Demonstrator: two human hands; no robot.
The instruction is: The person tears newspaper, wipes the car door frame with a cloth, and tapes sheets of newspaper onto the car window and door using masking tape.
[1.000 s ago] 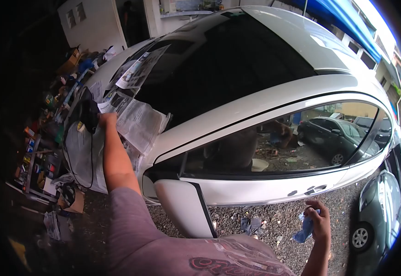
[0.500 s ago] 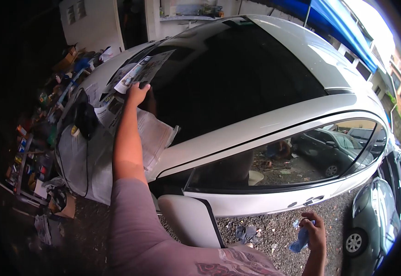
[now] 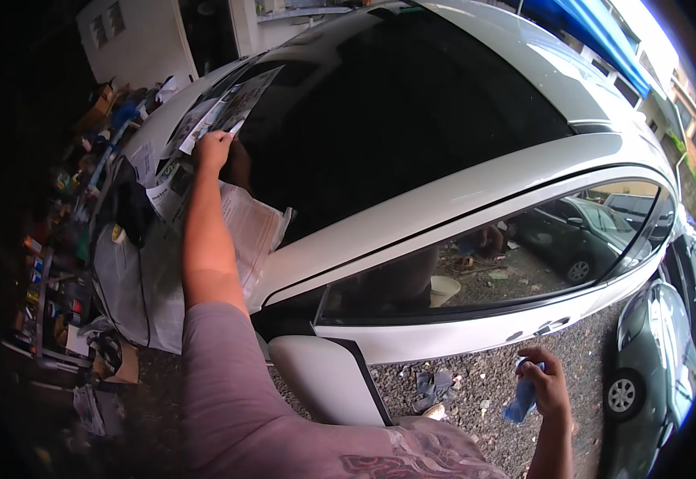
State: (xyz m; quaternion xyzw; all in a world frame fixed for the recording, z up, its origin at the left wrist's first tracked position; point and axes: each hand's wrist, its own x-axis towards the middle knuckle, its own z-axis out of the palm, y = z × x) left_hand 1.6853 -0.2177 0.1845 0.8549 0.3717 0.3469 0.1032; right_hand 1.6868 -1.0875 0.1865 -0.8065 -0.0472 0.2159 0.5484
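My left hand reaches across the lower windshield of a white car, fingers closed on the edge of a newspaper sheet. That sheet lies along the base of the glass. Below my forearm, another newspaper sheet covers the corner of the windshield near the pillar. My right hand hangs beside the car door, its fingers closed round a crumpled blue cloth. In front of my body is the white side mirror.
Translucent sheeting covers the car's front, with a black bag-like item on it. At left stands a cluttered rack beside a cardboard box. A dark rag lies on the gravel. A grey-green car is parked at right.
My left hand's fingers have drawn together on the newspaper's edge. The head view has shifted slightly, moving the car up in the picture. The blue cloth stays in my right hand.
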